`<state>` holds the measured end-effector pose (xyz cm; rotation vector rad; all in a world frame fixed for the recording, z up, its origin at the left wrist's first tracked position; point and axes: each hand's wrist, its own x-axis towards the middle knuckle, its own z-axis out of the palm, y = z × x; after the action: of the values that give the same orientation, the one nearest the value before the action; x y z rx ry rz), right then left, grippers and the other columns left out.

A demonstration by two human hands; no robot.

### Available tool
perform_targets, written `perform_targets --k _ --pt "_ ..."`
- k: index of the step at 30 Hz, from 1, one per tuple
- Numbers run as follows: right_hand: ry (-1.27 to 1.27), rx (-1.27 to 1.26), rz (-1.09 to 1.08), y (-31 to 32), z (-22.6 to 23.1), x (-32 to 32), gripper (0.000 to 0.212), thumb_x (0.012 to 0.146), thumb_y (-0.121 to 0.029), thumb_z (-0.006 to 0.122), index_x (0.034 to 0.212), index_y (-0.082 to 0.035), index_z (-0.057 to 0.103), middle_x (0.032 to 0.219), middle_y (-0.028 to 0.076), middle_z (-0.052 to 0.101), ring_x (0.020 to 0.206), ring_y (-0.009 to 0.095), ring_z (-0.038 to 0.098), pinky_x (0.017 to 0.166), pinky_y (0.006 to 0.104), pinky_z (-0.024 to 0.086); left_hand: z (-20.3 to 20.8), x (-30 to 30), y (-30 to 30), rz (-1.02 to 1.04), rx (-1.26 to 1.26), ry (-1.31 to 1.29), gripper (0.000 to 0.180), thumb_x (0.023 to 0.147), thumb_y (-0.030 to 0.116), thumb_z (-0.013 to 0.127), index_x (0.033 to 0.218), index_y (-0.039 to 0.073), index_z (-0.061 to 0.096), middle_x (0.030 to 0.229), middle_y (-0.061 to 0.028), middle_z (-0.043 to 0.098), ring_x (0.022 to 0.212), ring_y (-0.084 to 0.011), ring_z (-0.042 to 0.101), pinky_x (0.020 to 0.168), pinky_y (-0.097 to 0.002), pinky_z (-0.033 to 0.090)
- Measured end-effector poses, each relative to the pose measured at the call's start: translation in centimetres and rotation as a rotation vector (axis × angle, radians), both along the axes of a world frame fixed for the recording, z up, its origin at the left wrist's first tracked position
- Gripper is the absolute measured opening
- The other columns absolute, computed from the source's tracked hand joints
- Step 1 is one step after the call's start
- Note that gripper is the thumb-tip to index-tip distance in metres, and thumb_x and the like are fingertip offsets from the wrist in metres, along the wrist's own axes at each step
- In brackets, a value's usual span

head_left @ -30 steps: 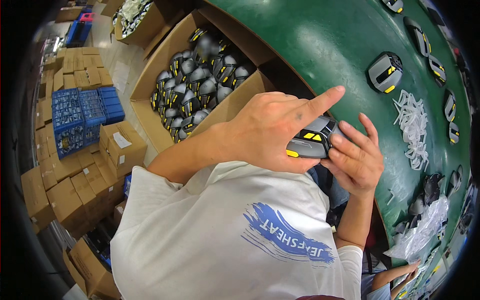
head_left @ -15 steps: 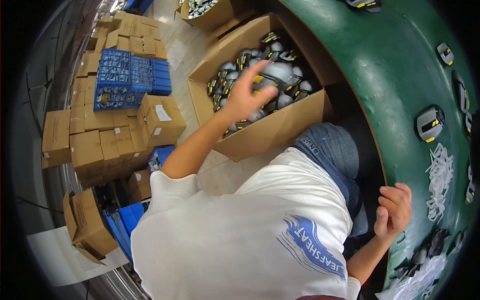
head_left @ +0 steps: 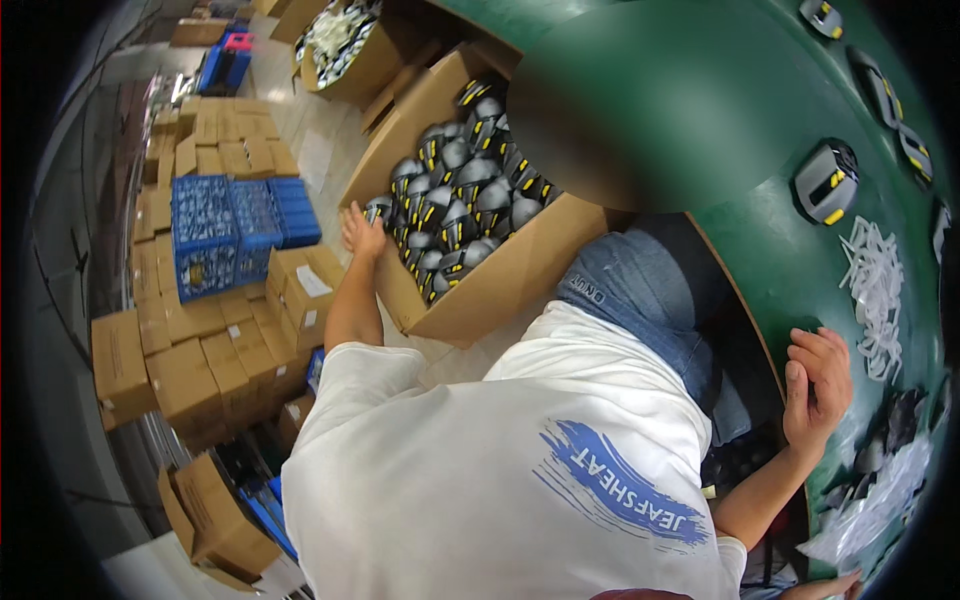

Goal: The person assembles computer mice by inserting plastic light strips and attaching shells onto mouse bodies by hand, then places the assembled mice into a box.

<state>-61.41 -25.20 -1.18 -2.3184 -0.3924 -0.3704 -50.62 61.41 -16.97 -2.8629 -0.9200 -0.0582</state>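
Note:
My left hand (head_left: 364, 234) is at the left rim of a big open cardboard box (head_left: 520, 277), its fingers bent over the edge. Inside lie many rounded grey-and-black shells (head_left: 475, 172) with yellow marks; one sits right beside my thumb. My right hand (head_left: 818, 388) rests over the edge of the green table (head_left: 745, 250), fingers loosely bent, thumb apart, with nothing visible in it. Nearest to it is a heap of white strips (head_left: 872, 298). A grey shell (head_left: 828, 182) with black and yellow parts lies farther along the table.
More shells (head_left: 884, 88) lie along the table's far side. Black pieces and clear plastic film (head_left: 868, 510) are at the lower right, near another person's hand (head_left: 825, 588). Stacked cartons (head_left: 180, 375) and blue crates (head_left: 208, 235) stand left. A blurred patch hides part of the table.
My left hand has moved from above the box's contents, where a shell was blurred at its fingers, to the left rim. The view has shifted; my right hand stays by the table edge.

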Motion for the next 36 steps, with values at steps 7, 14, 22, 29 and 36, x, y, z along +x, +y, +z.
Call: perform_targets --k 7,14,22,29,36 --pt "0.048 -0.047 -0.138 -0.5 1.7 -2.6 0.013 0.093 -0.013 0.084 0.102 -0.005 0.078 0.107 0.012 0.083 0.098 0.032 0.078 0.104 0.0547 0.058 -1.7 4.0 -6.8 0.161 0.128 0.236 0.096 0.090 0.030 0.084 0.174 0.012 0.041 0.172 -0.0226 0.048 0.159 -0.0491 0.043 0.134 -0.0575 0.033" --pt "0.145 -0.357 -0.469 -2.0 2.6 -7.8 0.035 0.097 -0.025 0.082 0.126 -0.008 0.079 0.145 0.016 0.073 0.144 0.040 0.061 0.128 0.0609 0.037 8.2 19.5 -25.7 -0.882 -0.190 -0.711 0.061 0.100 0.006 0.069 0.160 0.003 0.059 0.160 -0.0216 0.058 0.151 -0.0415 0.050 0.128 -0.0539 0.036" --pt "0.301 -0.491 -0.614 -3.3 1.2 -8.1 0.046 0.105 -0.023 0.073 0.150 -0.013 0.072 0.170 0.017 0.056 0.160 0.043 0.046 0.135 0.0607 0.028 16.3 32.3 -58.2 -1.478 -0.742 -0.621 0.035 0.103 0.009 0.073 0.137 0.005 0.076 0.126 -0.0156 0.077 0.112 -0.0308 0.074 0.100 -0.0413 0.059" --pt "0.172 -0.334 -0.700 -3.5 0.0 -8.6 0.042 0.100 -0.018 0.080 0.140 -0.009 0.077 0.157 0.014 0.068 0.152 0.041 0.056 0.130 0.0600 0.037 14.1 38.1 -79.5 -1.130 -0.429 -0.152 0.113 0.092 0.077 0.076 0.172 0.004 0.047 0.171 -0.0268 0.051 0.155 -0.0405 0.054 0.125 -0.0506 0.045" --pt "0.039 -0.200 -0.752 -4.1 -1.3 -9.3 0.031 0.096 0.001 0.080 0.126 -0.004 0.081 0.139 0.015 0.077 0.129 0.038 0.073 0.114 0.0515 0.056 13.6 38.2 -75.9 -1.290 -0.852 -0.225 0.079 0.100 0.044 0.076 0.161 -0.003 0.058 0.146 -0.0245 0.073 0.131 -0.0347 0.072 0.114 -0.0428 0.054"
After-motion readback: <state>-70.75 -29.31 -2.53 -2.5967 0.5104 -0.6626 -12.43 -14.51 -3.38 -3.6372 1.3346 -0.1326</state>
